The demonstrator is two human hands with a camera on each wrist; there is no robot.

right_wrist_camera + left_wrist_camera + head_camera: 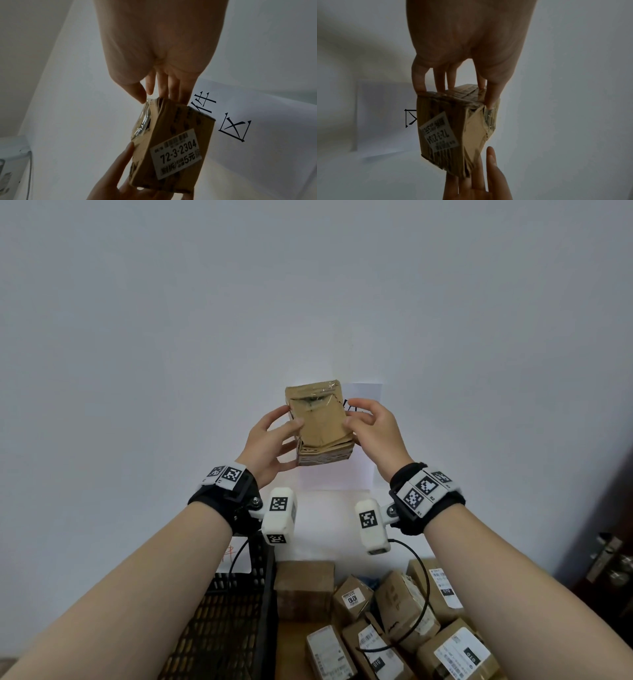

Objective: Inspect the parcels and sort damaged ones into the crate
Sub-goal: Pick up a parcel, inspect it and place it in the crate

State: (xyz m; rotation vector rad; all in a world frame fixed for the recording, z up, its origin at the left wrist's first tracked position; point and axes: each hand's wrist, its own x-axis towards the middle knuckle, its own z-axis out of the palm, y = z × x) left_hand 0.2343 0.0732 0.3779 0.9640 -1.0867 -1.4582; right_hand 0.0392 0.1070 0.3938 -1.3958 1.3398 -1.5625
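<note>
I see my left hand (270,445) and right hand (373,428) clamped on a crumpled parcel (320,424) — its taped face looks torn — raised above the black crate (236,604).

Wooden table (291,642) carries a black mesh crate (226,621), with cardboard parcels (394,621) clustered just right of it.

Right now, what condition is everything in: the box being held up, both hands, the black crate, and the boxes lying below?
Held parcel: raised in front of the wall, taped face dented and torn, one end crushed.
Left hand: grips the parcel's left side.
Right hand: grips the parcel's right side.
Black crate: open-topped, no parcel visible inside; partly hidden by the arm.
Other parcels: lying jumbled beside the crate, sealed, labels showing.
</note>
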